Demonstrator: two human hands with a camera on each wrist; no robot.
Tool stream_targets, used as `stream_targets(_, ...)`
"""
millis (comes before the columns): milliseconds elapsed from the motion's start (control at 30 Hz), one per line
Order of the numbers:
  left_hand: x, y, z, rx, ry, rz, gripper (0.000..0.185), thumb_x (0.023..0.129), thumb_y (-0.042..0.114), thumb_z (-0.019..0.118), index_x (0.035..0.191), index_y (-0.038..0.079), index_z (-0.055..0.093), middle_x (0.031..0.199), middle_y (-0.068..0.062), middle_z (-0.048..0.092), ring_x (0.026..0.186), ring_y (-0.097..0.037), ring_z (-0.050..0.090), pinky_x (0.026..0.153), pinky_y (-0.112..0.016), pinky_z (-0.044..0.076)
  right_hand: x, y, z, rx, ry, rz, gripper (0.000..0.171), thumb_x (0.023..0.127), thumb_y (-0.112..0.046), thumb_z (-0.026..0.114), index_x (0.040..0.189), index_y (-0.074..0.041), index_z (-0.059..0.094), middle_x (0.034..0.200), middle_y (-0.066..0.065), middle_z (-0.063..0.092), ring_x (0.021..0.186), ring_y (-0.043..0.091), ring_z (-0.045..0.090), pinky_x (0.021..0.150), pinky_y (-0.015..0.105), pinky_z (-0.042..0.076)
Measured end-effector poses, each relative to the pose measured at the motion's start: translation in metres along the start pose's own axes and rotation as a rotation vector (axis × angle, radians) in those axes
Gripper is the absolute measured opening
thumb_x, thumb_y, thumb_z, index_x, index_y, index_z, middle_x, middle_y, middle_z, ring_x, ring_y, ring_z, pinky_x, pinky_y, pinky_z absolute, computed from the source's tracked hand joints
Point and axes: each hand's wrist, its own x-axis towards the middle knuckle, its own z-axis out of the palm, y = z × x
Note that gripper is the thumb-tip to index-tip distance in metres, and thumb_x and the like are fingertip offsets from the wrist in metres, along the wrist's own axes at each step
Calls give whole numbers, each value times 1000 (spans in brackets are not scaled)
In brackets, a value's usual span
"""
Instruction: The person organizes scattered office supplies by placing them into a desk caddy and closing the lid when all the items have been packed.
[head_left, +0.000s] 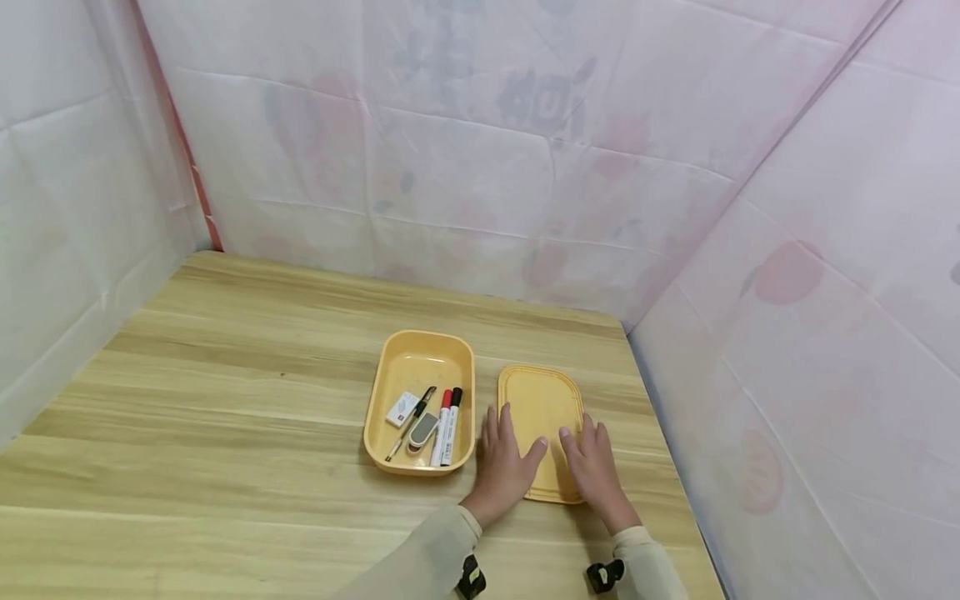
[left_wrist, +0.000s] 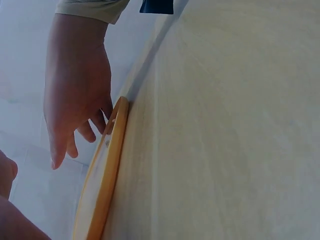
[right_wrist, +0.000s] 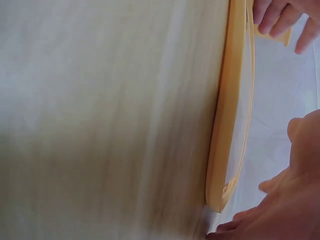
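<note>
A yellow rectangular lid (head_left: 542, 400) with rounded corners lies flat on the wooden table. My left hand (head_left: 504, 467) is at its left side and my right hand (head_left: 596, 471) at its right, the thumbs over the lid facing each other. Fingers of both hands look relaxed and uncurled. In the left wrist view the right hand (left_wrist: 80, 85) hovers beside the lid's rim (left_wrist: 112, 160); in the right wrist view that hand (right_wrist: 290, 190) is near the lid's lower end (right_wrist: 222, 150). Firm contact cannot be made out.
Left of the lid stands a yellow open box (head_left: 420, 358). In it lie a small white block (head_left: 402, 409), a pen (head_left: 401, 437), a grey-topped oval object (head_left: 423, 429), a red-capped marker (head_left: 441, 429) and a black-capped marker (head_left: 451, 429). Sheeted walls (head_left: 450, 167) surround the table.
</note>
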Motion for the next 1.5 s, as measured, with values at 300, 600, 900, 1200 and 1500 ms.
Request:
stream_targets(300,-3,-7,4,-118,-45,-46,95,99,47,56,161,0,2,166,-27,-7,154,-43,-4,122,-63,10,-3,-2,5,-34,19,25,81,108,-49,34,156,12,12,156,44,13,144,60,18,117,68,17)
stream_targets(600,-5,-8,9,-155,-4,-67,91,101,48,53,161,2,3,167,-24,-4,155,-40,-1,122,-60,11,-3,-5,12,-14,16,24,82,107,-49,36,156,12,10,157,43,14,144,61,18,116,70,16)
stream_targets(900,-2,-5,9,-235,14,-111,82,102,36,52,162,4,6,168,-21,0,155,-38,3,123,-58,11,-5,-11,9,46,12,36,77,109,-41,35,155,15,8,157,43,13,147,57,13,119,67,12)
stream_targets(1200,0,-2,2,-261,83,-133,71,103,32,51,161,6,20,165,-16,26,151,-34,26,121,-56,24,-5,-11,3,212,-23,52,79,110,-41,32,155,13,-4,162,38,1,151,52,3,121,64,6)
stream_targets(1500,-1,-2,4,-258,146,-131,67,100,26,54,159,10,27,158,-19,34,145,-36,31,116,-59,30,-8,-15,2,273,-32,57,79,109,-45,30,158,7,-4,164,33,1,152,49,2,121,64,6)
